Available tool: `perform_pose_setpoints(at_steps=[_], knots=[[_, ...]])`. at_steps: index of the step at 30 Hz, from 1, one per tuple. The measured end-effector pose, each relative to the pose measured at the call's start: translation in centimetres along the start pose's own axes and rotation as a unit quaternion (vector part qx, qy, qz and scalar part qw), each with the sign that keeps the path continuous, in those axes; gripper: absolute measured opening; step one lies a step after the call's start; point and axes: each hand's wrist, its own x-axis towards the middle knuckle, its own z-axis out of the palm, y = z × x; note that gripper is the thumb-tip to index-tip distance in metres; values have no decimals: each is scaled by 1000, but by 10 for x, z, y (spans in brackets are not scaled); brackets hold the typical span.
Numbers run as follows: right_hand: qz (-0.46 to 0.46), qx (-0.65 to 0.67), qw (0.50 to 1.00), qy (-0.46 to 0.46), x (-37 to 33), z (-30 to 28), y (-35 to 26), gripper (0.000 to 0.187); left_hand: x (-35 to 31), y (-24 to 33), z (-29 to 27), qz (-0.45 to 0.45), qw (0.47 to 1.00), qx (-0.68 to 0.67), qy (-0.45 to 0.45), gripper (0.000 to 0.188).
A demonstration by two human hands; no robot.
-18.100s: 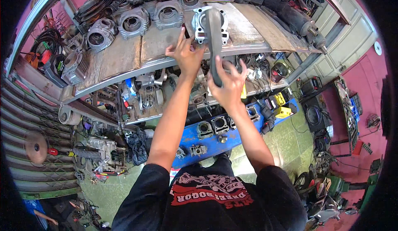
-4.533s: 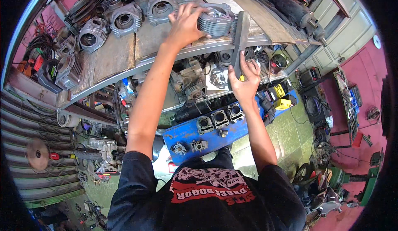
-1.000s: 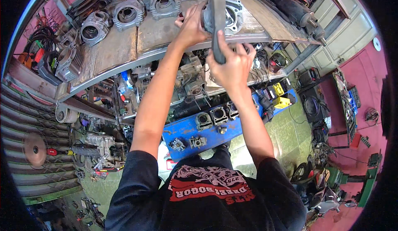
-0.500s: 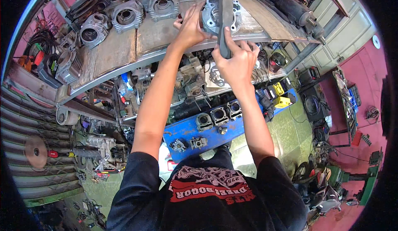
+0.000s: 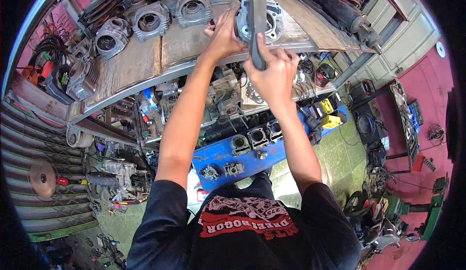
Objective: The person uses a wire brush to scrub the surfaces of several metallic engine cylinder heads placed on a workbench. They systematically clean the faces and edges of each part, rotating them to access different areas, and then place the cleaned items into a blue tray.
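Observation:
My right hand grips the dark near end of a long flat grey file-like bar, with its thumb stretched along the top. The bar lies lengthwise over the flat silver face of an engine cylinder block, hiding part of its bore and holes. My left hand is closed against the block's left side; some of its fingertips are hidden. The block rests near the front edge of the wooden bench top.
Several finned cylinder blocks line the bench to the left. A dark tube lies at its right. Below, a shelf holds engine parts, and a blue bench carries more cylinder blocks and carburetor-like parts.
My right hand and the bar have shifted a little to the left across the block's face, uncovering more of its right side. My left hand stays at the block's side.

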Motion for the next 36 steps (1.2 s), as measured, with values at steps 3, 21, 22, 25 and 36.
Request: perform_pose_setpoints(at_steps=[3,21,22,25,36], knots=[[-22,49,998,-20,-33,-9,-13,56,-4,1,-5,17,1000,-21,2,118],[1,-16,999,41,-31,-17,10,55,-2,3,-1,-6,1000,-29,-5,127],[7,-13,999,40,-31,-18,12,54,-1,4,-1,-16,999,-31,-3,128],[13,9,1000,24,-43,-20,13,56,-2,9,1,-76,997,8,-19,128],[23,-2,999,22,-31,-21,18,53,1,15,-9,-119,992,19,-44,126]])
